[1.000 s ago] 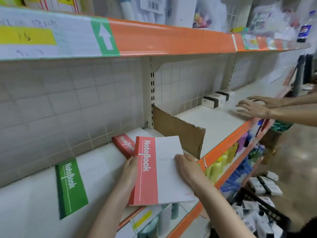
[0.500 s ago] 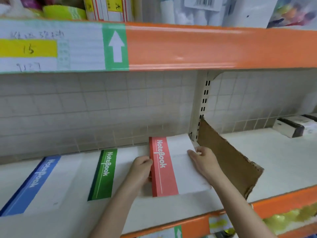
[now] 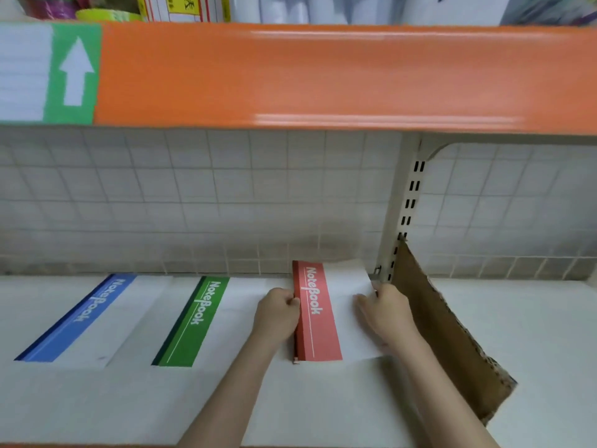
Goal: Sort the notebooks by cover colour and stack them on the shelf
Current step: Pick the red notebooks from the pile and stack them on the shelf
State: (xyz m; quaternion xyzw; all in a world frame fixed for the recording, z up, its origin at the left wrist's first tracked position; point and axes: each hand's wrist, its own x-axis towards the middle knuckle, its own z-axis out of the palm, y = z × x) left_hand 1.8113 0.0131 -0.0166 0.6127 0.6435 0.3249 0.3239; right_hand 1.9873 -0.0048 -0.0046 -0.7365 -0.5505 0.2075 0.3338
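The shelf (image 3: 323, 399) runs white and wide under my arms, with the tiled back wall (image 3: 193, 202) behind it and the orange lip (image 3: 323, 76) of the upper shelf overhead. Three notebook piles lie flat in a row on it: blue (image 3: 80, 318) far to my left, green (image 3: 193, 321) in the middle, and red (image 3: 318, 312) right in front of me, each with its long axis running from the front edge toward the wall. A cardboard divider (image 3: 452, 334) stands on edge just beside the red pile, on its right. The red pile sits squarely between my two hands, so neither is nearer; it is touching both. My left hand (image 3: 277, 315) is curled against the spine side, thumb on top of the red band, pinching the edge. My right hand (image 3: 384, 312) lies on the white part of the cover with fingers bent over the far right edge, gripping it, close to the divider. I judge there is more than one red book here, since a darker edge shows beneath the top cover at the near left corner, though I cannot count them. The move ahead, as I see it, is squaring the pile along that long axis, pushing it back toward the wall, then letting go.
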